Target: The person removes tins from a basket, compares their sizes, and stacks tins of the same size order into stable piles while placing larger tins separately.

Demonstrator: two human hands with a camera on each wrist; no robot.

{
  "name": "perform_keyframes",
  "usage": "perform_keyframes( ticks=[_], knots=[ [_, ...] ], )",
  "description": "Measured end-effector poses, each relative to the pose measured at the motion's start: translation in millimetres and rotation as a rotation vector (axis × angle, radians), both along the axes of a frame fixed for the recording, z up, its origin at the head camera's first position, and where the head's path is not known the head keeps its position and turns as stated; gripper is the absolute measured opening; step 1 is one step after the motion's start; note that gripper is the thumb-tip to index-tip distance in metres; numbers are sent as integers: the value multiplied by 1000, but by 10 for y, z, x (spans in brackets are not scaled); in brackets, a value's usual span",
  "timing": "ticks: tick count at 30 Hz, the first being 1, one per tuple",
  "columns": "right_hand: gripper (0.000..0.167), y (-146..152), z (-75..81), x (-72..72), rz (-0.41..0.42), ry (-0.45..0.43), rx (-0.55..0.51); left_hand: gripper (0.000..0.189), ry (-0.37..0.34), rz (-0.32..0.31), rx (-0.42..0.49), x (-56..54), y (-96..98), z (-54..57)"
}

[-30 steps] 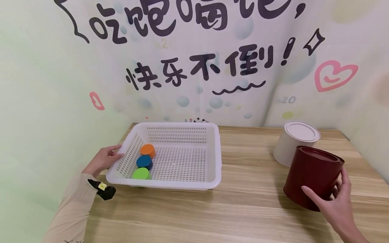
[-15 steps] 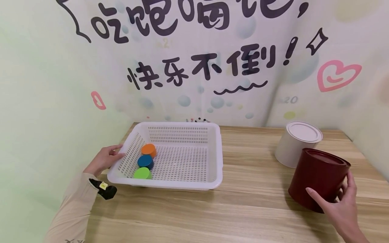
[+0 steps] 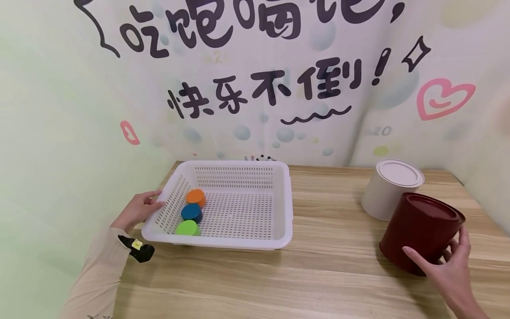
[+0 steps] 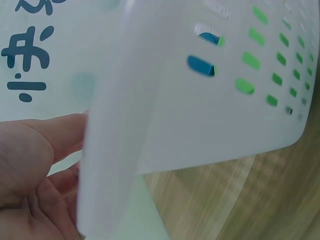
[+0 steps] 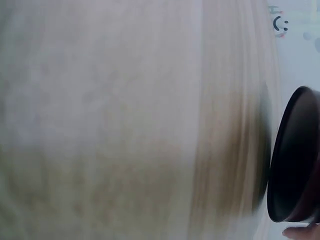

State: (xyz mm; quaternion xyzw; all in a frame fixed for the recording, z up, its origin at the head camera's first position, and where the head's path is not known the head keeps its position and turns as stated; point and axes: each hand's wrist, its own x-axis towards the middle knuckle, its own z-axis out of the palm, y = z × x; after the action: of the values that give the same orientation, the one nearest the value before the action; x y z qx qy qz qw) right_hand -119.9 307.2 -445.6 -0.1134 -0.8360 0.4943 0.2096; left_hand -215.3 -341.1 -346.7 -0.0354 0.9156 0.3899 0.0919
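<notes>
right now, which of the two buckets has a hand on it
The dark red bucket: the right hand grips its side. The white bucket, farther back, has no hand on it.

Far white bubble-print backdrop point(image 3: 223, 144): chunky black 快乐不倒! lettering point(image 3: 272, 87), bigger 吃饱 line point(image 3: 213, 26) above, chopped up top. Faint grey 20 point(image 3: 385, 130) far right. Small yellow sticker point(image 3: 137, 244) on black wrist strap point(image 3: 145, 254), left: too tiny, sorry.

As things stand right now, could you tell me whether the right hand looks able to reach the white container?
Probably not directly: the right hand holds the dark red container, which comes between it and the white container in the head view.
</notes>
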Motion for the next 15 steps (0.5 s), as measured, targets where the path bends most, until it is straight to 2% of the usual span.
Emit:
perform_keyframes(
  ticks=[6,15],
  knots=[
    [105,-3,-29,5,27,-3,47,61,-3,2,4,4,13,-5],
    [102,-1,-22,-14,54,-12,44,60,-4,-7,5,-11,7,-3]
  ],
)
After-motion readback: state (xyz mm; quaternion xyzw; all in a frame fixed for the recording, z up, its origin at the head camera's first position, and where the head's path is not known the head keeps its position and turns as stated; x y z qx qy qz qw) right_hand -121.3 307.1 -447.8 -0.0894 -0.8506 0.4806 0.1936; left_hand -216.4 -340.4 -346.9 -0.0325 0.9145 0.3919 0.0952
